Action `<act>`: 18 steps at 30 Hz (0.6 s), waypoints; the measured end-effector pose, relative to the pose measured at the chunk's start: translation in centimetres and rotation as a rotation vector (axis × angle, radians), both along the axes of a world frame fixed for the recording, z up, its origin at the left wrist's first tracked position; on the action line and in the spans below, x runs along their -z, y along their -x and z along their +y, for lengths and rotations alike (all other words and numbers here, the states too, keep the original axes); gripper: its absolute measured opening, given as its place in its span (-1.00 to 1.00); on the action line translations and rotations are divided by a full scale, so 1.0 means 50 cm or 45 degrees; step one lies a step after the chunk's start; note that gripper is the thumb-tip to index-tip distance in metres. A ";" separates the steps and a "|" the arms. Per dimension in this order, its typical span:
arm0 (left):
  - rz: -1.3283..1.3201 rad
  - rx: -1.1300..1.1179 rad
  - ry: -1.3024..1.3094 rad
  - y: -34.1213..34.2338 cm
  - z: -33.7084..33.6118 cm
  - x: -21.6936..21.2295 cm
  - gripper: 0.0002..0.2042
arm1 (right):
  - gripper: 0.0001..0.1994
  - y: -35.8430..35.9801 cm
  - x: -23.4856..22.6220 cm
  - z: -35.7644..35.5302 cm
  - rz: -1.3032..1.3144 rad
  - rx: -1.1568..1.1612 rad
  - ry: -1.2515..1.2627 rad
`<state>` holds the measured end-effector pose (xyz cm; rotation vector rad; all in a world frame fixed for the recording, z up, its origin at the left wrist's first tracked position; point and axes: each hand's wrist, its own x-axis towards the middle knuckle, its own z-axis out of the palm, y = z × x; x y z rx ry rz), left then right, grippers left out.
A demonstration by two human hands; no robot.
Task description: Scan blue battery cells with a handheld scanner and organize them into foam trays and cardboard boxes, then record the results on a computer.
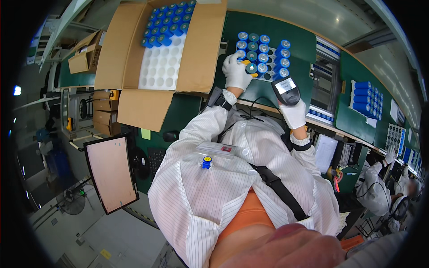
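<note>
My left hand (pixel 237 73), in a white glove with yellow fingertips, closes its thumb and finger around a blue cylindrical battery cell (pixel 251 68). That cell is at the near end of a group of upright blue cells (pixel 264 49) in a holed tray (pixel 269 63). A separate column of blue cells (pixel 284 53) stands at the tray's right side. My right hand (pixel 293 115), also gloved, grips a dark handheld scanner (pixel 286 98) with a lit screen, just nearer than that column. The scanner's handle is mostly hidden by the hand.
At left, an open cardboard box (pixel 192 82) contains blue cells and a white holed insert (pixel 160 67). A monitor (pixel 111 174), keyboard (pixel 156 161) and mouse (pixel 170 136) lie nearer. Rails (pixel 325 73) run along the right, before more cells (pixel 367 97). Co-workers (pixel 375 187) are far right.
</note>
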<state>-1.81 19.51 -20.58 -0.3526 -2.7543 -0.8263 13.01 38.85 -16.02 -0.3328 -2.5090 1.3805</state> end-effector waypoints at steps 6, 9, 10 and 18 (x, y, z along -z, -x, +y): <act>-0.107 0.027 0.283 0.016 0.016 -0.044 -0.65 | -0.77 0.012 -0.006 -0.013 0.022 -0.019 0.010; -0.137 0.030 0.287 0.013 0.013 -0.057 -0.59 | -0.76 0.013 0.007 -0.010 0.015 -0.029 -0.030; -0.137 0.029 0.286 0.012 0.014 -0.054 -0.59 | -0.76 0.014 0.009 -0.008 0.012 -0.039 -0.027; -0.145 0.218 0.064 -0.072 -0.012 -0.188 -0.61 | -0.76 0.035 0.014 -0.008 -0.038 -0.063 0.032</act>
